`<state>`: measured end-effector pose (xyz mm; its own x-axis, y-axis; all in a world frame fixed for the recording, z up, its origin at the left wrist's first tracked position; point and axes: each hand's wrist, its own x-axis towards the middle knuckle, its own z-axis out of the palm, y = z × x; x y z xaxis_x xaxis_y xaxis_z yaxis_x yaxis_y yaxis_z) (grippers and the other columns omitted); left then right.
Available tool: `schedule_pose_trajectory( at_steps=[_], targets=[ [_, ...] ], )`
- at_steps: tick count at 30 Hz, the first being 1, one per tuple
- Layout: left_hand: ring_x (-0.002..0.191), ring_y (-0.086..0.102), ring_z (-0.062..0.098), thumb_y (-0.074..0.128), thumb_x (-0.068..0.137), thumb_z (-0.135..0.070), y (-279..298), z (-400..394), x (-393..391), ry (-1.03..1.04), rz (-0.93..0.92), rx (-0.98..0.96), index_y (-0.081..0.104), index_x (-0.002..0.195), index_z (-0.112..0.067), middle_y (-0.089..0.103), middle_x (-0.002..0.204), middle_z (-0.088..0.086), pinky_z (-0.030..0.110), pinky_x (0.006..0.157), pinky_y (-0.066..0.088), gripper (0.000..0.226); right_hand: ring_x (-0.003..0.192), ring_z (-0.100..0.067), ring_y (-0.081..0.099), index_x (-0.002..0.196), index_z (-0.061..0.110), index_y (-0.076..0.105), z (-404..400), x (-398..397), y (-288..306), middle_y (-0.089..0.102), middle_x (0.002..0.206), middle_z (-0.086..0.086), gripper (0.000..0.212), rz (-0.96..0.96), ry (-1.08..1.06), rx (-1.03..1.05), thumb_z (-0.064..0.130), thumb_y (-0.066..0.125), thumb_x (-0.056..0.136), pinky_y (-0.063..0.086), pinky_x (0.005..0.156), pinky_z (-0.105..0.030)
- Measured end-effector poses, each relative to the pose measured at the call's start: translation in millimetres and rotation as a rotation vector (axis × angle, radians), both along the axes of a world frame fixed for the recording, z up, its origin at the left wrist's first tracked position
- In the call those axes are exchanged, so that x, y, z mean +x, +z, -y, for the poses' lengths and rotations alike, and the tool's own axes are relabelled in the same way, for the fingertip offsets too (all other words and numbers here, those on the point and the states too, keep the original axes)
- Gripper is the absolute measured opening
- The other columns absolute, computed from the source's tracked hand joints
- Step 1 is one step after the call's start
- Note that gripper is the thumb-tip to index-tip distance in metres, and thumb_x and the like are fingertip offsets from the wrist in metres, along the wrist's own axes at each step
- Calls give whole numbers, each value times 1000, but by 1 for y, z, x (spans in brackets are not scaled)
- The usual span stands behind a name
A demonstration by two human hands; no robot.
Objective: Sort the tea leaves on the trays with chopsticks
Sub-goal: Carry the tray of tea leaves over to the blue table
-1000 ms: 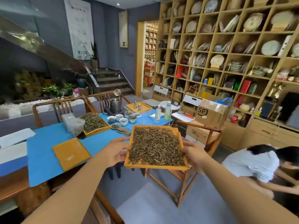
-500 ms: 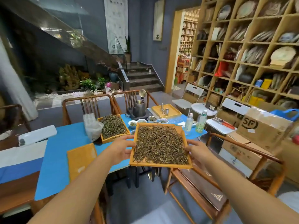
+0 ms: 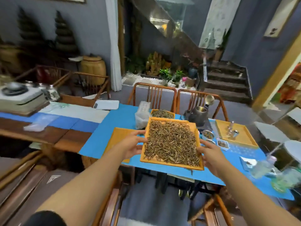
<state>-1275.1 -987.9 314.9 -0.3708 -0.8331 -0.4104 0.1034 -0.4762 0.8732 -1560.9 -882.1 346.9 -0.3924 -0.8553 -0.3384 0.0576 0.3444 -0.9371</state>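
Above the blue bench (image 3: pixel 114 124), both hands grip the orange tray (image 3: pixel 171 164) of loose tea leaves (image 3: pixel 172 141); left hand (image 3: pixel 132 146) and right hand (image 3: pixel 211 154) fingers clamp opposite rims. Light, rigid, spill-prone; best kept level.

A blue table cover (image 3: pixel 114 126) serves as the landmark. At its far edge stand two wooden chairs (image 3: pixel 175 98), side by side. On the cover's far right part sits a dark metal kettle (image 3: pixel 197 115) with its lid raised. Just off its far left corner lies a white rectangular tray (image 3: pixel 106 104). Behind the chairs, beyond the cover, a bed of white pebbles holds green plants (image 3: pixel 171 75). To the right of those, dark stairs (image 3: pixel 226 80) climb away. Far left of the cover stands a tan ribbed jar (image 3: pixel 93 69).
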Motion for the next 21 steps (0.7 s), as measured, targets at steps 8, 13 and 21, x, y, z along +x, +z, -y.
schedule_pose_trajectory(
  at_steps=[8, 13, 21],
  targets=[
    [87, 74, 30, 53, 97, 6, -27, 30, 51, 242, -42, 42, 50, 141, -14, 76, 112, 14, 48, 79, 63, 49, 45, -14, 43, 128, 20, 60, 107, 29, -33, 54, 58, -1, 44, -45, 295, 30, -2, 49, 92, 35, 44, -25],
    [112, 69, 39, 47, 99, 7, -52, 62, 90, 294, -51, 95, 56, 136, -7, 71, 123, 21, 63, 94, 53, 40, 78, -28, 58, 124, 20, 62, 183, 67, -59, 66, 83, -10, 45, -29, 458, 69, -6, 45, 92, 56, 74, -50],
    [98, 67, 37, 55, 97, 4, -102, 158, 155, 451, -70, 213, 52, 135, -12, 66, 127, 27, 60, 90, 56, 42, 65, -25, 51, 110, 24, 69, 308, 130, -106, 55, 76, -12, 45, -46, 590, 132, -6, 42, 89, 47, 53, -29]
  ],
)
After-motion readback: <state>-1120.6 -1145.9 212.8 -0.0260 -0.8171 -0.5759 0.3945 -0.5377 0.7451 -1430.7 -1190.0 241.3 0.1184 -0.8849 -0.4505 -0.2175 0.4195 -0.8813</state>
